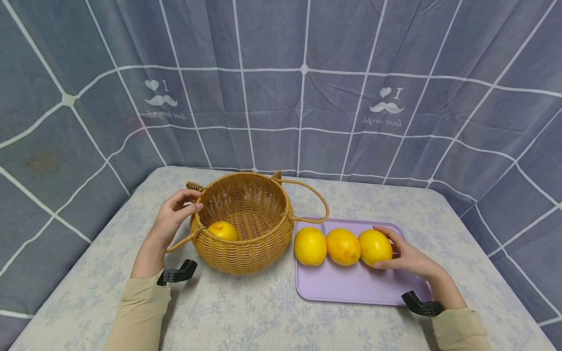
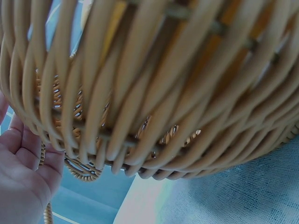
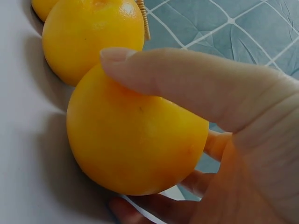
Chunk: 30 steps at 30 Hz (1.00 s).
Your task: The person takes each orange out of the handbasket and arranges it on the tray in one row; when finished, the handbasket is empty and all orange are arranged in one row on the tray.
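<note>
A round wicker basket [image 1: 246, 256] stands on the table, its mouth tilted toward me, with one yellow-orange orange [image 1: 223, 230] inside at the near left. My left hand [image 1: 166, 222] grips the basket's left rim, thumb at the edge; the left wrist view shows the fingers beside the woven wall. On a lilac tray [image 1: 338, 287] three more oranges sit in a row: a left one [image 1: 310, 246], a middle one [image 1: 343, 247] and a right one [image 1: 373, 247]. My right hand [image 1: 410, 256] holds the rightmost, with thumb [image 3: 154, 70] on its near side and fingers around the far side.
One basket handle [image 1: 318, 195] sticks out over the tray's back left corner; the other hangs at the left, under my left wrist. A pale patterned cloth [image 1: 241, 312] covers the table. Blue-grey checked curtains [image 1: 272, 102] close in the back and sides.
</note>
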Motion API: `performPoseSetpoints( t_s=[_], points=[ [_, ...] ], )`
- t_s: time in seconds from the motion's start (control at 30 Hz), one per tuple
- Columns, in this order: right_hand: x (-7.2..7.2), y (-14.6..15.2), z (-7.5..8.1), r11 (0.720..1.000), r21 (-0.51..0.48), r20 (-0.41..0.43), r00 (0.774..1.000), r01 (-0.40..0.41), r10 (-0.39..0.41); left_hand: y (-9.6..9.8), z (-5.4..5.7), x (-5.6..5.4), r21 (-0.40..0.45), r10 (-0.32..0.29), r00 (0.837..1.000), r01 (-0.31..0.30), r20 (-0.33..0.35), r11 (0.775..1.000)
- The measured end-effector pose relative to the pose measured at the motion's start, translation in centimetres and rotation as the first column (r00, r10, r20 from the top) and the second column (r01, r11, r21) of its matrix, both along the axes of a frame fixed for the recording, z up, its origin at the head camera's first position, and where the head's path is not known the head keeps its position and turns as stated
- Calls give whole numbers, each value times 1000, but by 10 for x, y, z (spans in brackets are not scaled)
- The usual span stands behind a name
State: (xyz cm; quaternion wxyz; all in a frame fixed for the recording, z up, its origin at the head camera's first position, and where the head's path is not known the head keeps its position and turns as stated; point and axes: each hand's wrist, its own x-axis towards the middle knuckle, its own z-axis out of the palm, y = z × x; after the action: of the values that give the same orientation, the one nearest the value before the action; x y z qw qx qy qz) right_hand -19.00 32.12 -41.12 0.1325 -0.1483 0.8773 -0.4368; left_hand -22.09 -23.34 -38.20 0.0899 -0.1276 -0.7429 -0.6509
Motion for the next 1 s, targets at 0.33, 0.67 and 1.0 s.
performPoseSetpoints(
  t_s=[0.33, 0.67, 1.0],
  points=[
    [0, 1, 0, 1000, 6, 8, 1000, 6, -6, 0, 0, 0, 7, -2, 1000, 2, -7, 1000],
    [-3, 1, -4, 1000, -10, -3, 1000, -4, 4, 0, 0, -1, -3, 8, 1000, -8, -3, 1000],
    [-1, 5, 2, 1000, 4, 1, 1000, -12, 12, 0, -1, -1, 0, 3, 1000, -3, -9, 1000]
  ],
)
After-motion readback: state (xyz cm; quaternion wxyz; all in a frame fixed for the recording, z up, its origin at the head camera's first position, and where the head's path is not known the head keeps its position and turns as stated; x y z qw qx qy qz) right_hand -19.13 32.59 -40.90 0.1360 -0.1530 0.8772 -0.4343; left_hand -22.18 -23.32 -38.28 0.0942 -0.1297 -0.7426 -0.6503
